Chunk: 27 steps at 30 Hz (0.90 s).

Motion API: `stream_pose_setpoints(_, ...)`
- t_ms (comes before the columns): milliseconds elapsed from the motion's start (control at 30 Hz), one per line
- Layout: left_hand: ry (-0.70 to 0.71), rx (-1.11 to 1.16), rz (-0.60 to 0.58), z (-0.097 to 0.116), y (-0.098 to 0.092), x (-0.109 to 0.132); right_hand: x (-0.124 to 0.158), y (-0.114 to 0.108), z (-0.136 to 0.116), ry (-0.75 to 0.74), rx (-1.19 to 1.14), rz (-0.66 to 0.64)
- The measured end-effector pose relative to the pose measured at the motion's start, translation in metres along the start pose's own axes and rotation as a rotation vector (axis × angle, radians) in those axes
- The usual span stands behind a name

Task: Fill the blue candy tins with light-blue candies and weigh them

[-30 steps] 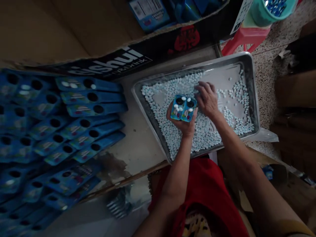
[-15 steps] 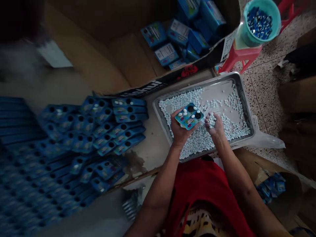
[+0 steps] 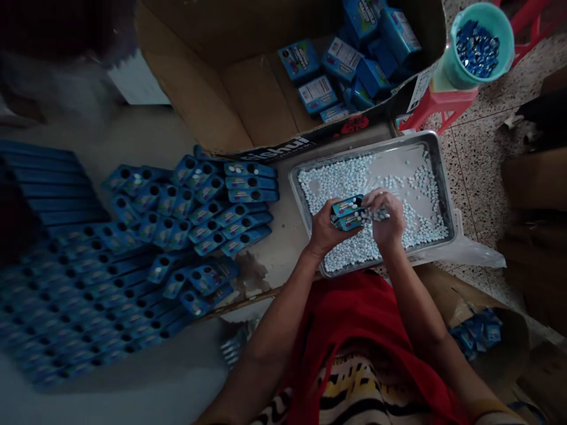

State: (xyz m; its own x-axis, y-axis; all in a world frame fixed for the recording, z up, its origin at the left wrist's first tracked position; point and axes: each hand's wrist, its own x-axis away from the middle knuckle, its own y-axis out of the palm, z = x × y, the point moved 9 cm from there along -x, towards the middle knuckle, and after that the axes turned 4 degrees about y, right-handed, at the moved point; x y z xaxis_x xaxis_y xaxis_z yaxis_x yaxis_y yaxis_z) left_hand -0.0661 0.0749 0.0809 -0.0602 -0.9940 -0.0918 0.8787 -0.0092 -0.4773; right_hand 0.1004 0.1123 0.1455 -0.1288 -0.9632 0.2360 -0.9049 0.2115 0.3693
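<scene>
My left hand (image 3: 324,231) is closed around a pair of small blue candy boxes (image 3: 348,208), tilted above the tray. A dark round hole shows in the upper box's top. My right hand (image 3: 388,217) is curled over small white candies (image 3: 377,215), its fingertips at the right edge of the boxes by that hole. Beneath both hands lies a metal tray (image 3: 446,195) with a layer of loose white candies (image 3: 354,251). Rows of similar blue boxes with round holes (image 3: 168,206) lie to the left; white candies sit on a few of them.
A large cardboard box (image 3: 190,88) with blue packs (image 3: 316,94) stands behind the tray. At right, a turquoise bucket (image 3: 505,35) of shiny blue pieces rests on a red stool (image 3: 458,101). Another carton (image 3: 505,366) with blue packs stands at lower right.
My right hand has moved up to the boxes with its candies, turning from palm up to fingers over the box edge. My left hand has tilted the boxes. The view has shifted slightly.
</scene>
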Motion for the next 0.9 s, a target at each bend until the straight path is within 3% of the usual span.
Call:
stream_pose_setpoints(167,-0.058,0.003,-0.062,-0.005,0.004,0.006,-0.012,0.004,0.011,-0.049,-0.024,0.048)
stream_pose_setpoints(300,-0.067,0.012,-0.074,-0.009,0.006,0.011,-0.015,0.011,0.017,-0.032,-0.009,-0.018)
stream_pose_setpoints(467,0.024,0.037,-0.039,-0.019,0.01,0.008,0.0,0.014,0.031,0.124,0.061,-0.112)
stream_pose_setpoints(567,0.106,0.075,0.023,-0.032,0.01,0.002,0.008,-0.004,0.038,0.171,0.097,-0.065)
stream_pose_setpoints(667,0.026,0.118,0.053,-0.06,0.01,-0.001,0.019,-0.046,0.041,0.081,0.363,0.026)
stream_pose_setpoints(733,-0.045,0.146,0.01,-0.076,0.01,-0.001,0.032,-0.067,0.055,0.032,0.729,-0.096)
stream_pose_setpoints(833,-0.079,0.158,-0.045,-0.086,0.004,0.004,0.06,-0.072,0.104,-0.03,1.245,-0.618)
stream_pose_setpoints(900,-0.075,0.134,-0.052,-0.085,-0.002,0.006,0.071,-0.075,0.132,-0.095,1.418,-0.881)
